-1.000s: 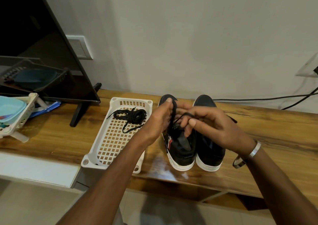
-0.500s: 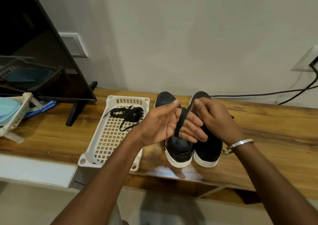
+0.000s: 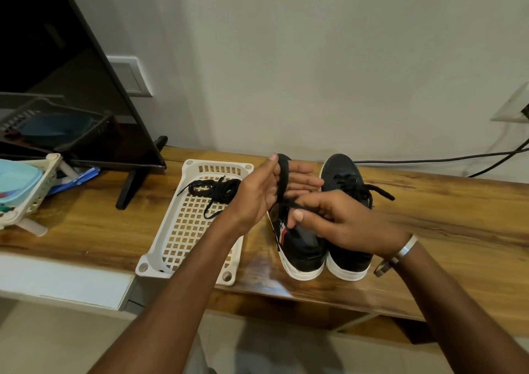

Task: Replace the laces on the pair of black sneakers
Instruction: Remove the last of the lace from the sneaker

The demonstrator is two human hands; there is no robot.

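Far left on the wood worktop (image 3: pixel 86 230) sits a pale rack w/ blue stuff in it, then a dark TV (image 3: pixel 71 87) on its stand. Next comes the white basket (image 3: pixel 160 262) w/ holes, and a bundle of black laces (image 3: pixel 214 191) lies at its far end, loose and tangled. The left hand (image 3: pixel 266 193) is up over the near shoe, fingers out flat and spread, w/ a flat black lace (image 3: pixel 282 177) looped over them like a band. It is not squeezing; the lace just hangs on the fingers. The right hand (image 3: pixel 337 219) is curled, pinching that same lace low down by its thumb and fingers. Under the hands stand the black sneakers (image 3: pixel 343 173), side by side w/ white soles, toes to the wall. The left sneaker looks like its lace is out or partly out, but the hands hide most of it. The right one has its lace on, w/ one end sticking out to the right. A lace is soft, light and floppy, so it will sag and twist and may slip off flat fingers. Best to hold it near the stiff tip, b/c that bit pokes thru the holes. The shoes are light but firm; hold one by the heel or side so it won't slide.
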